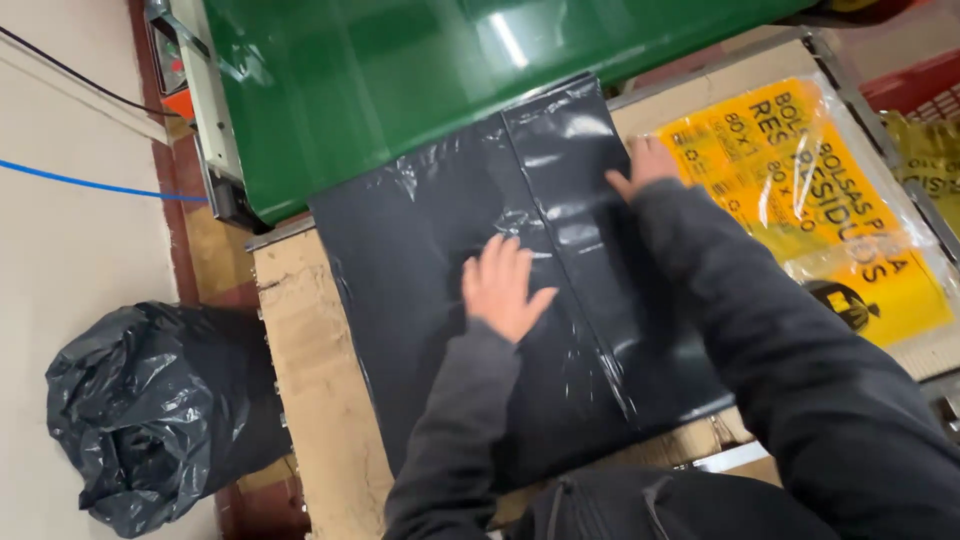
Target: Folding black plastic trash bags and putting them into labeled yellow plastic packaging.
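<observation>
Black plastic sheeting under both hands. Two hands in view, both bare, both in dark sleeves.

Left hand (503, 285): flat, fingers spread, palm down on the black plastic bag stack (520, 270); gripping nothing, pressing only.

Right hand (640, 165): resting at the right edge of the same stack, fingers laid over the edge; whether pinching the film or only touching, cannot tell.

Black plastic bag stack: one, glossy, flat on the bench (310, 370), one lengthwise fold line running down its middle between the two hands. Far end touching the green conveyor belt (400, 80).

Bench: one, pale, worn wood-coloured top, bare strip showing left of the stack.

Green conveyor belt: one, shiny, at the top of the view, with a pale metal side rail along its left edge.

Yellow printed packet (840, 230): one in full view, clear-wrapped, lying on the bench just right of the stack, beside the right forearm. Edge of a second yellow packet (930, 150) at far right, partly cut off.

Red crate (915, 90): one, corner only, upper right.

Filled black sack (150, 410): one, crumpled, on the floor left of the bench.

Cables: two on the floor at left, one blue (90, 183), one black (70, 75).
</observation>
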